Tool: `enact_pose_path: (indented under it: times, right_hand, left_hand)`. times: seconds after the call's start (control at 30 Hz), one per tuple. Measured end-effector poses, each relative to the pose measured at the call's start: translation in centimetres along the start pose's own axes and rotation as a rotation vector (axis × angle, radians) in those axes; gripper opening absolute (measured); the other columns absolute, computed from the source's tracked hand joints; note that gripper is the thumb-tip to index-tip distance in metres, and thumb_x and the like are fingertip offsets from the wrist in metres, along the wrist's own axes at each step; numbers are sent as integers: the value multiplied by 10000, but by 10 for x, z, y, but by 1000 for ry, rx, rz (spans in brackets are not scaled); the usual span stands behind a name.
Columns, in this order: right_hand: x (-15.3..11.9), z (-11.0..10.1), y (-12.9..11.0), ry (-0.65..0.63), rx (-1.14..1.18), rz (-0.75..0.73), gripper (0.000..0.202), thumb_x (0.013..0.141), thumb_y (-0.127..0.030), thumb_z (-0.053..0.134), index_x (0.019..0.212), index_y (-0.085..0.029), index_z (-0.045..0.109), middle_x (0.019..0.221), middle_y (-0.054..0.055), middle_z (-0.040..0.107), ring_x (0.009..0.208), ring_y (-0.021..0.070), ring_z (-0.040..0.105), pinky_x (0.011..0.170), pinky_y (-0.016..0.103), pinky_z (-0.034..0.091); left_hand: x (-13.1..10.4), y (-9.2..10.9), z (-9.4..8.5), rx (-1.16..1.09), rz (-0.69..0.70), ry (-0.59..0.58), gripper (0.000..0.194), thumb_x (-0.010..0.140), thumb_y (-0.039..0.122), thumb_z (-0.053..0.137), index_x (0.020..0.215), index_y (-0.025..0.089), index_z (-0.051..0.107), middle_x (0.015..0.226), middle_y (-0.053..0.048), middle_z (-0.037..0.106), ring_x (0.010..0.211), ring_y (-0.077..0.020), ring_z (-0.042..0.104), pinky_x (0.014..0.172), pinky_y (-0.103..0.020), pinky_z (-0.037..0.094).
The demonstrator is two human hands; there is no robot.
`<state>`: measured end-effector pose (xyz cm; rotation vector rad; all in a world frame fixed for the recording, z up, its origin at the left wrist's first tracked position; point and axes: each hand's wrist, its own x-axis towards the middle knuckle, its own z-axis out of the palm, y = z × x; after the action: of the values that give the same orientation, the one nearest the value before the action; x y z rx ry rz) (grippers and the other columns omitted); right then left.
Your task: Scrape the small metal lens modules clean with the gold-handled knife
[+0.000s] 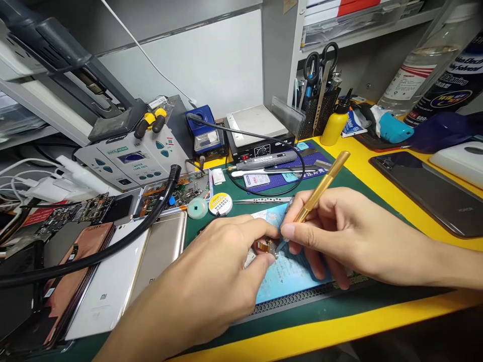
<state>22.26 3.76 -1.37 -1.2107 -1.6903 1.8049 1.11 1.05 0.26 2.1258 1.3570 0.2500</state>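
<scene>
My right hand [350, 234] grips a slim golden knife handle [322, 185] with a knurled grip, held like a pen. Its lower end slants down toward the fingertips of my left hand [222, 266]. Between the thumb and forefinger of that left hand is a small electronic part [266, 246] with a copper-coloured flex strip. The tool's tip lies close to this part; whether they touch, I cannot tell. Beneath both hands is a light blue work pad [290, 284] with worn white patches, on a green mat [320, 314]. My fingers partly hide the part.
Tweezers [260, 201] and a round yellow-and-white tin [220, 204] lie beyond my hands. Several phones are at left, crossed by a black hose [124, 246]. A soldering station [130, 156], heating plate [256, 123], yellow bottle [334, 125] and dark phone [430, 188] stand around.
</scene>
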Motion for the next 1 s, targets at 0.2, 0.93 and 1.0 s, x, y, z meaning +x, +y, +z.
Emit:
enact_pose_path:
  times: [0.2,0.93,1.0]
  right_hand:
    - [3,1,-6,-7,-23,10,218,866,-348,713,827,-195,563,509,-38,613,364,115,550,349,169,461]
    - [4,4,-12,4,-47,41,273,893,-356,711,743,-176,572,507,-14,641,404,122,626,370,151,446]
    - [4,3,-12,-7,-43,47,279,897,-364,712,748,-172,575,522,-8,651,420,126,637,386,156,459]
  left_hand:
    - [1,-1,-3,-18,57,-5,139,943,212,573,956,304,677,743,94,603,603,-95,448,618,-252,339]
    - [3,-2,-12,64,47,-50,123,935,232,571,934,266,690,749,79,626,577,-85,453,595,-248,323]
    - [2,-2,-12,61,63,-44,129,933,218,571,941,264,691,772,78,638,590,-83,462,601,-244,331]
